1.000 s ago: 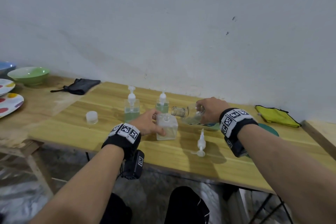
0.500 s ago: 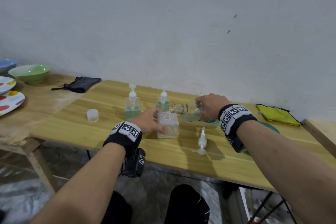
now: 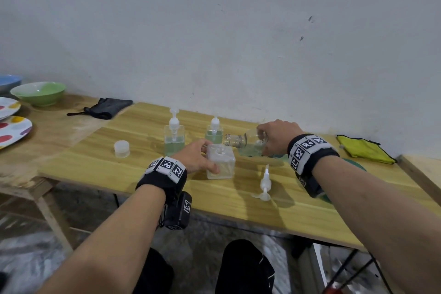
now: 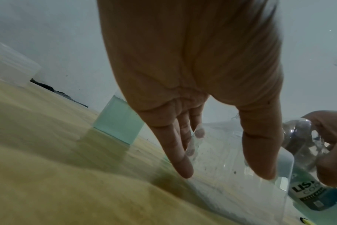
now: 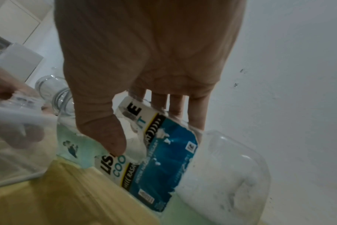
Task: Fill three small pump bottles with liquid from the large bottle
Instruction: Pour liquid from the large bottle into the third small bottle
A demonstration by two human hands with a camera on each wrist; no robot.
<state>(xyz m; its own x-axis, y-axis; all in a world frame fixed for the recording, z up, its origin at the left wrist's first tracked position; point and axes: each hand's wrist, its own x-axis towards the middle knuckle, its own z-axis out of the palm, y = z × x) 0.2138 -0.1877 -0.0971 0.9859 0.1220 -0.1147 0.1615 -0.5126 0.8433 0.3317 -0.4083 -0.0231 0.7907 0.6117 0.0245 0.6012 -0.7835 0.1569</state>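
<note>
An uncapped square pump bottle (image 3: 220,162) stands on the wooden table (image 3: 95,164), with a little pale liquid at its bottom. My left hand (image 3: 198,157) grips its left side, thumb and fingers around it (image 4: 237,159). My right hand (image 3: 276,138) holds the large clear bottle (image 3: 245,144) tipped nearly flat, its open mouth just above the small bottle's opening. The large bottle's torn blue label (image 5: 164,155) and green liquid show under my right thumb. Behind stand two pump bottles (image 3: 174,136) (image 3: 214,131) with green liquid and their pumps on. A loose pump head (image 3: 265,184) lies in front.
A white cap (image 3: 122,148) sits to the left. A black cloth (image 3: 107,107), a green bowl (image 3: 38,93) and spotted plates (image 3: 12,129) are far left on a second table. A yellow cloth (image 3: 362,149) lies at the right. The wall is close behind.
Both hands keep their grips. The large bottle has shifted slightly left, its mouth closer over the small bottle's opening. The view has tilted a little.
</note>
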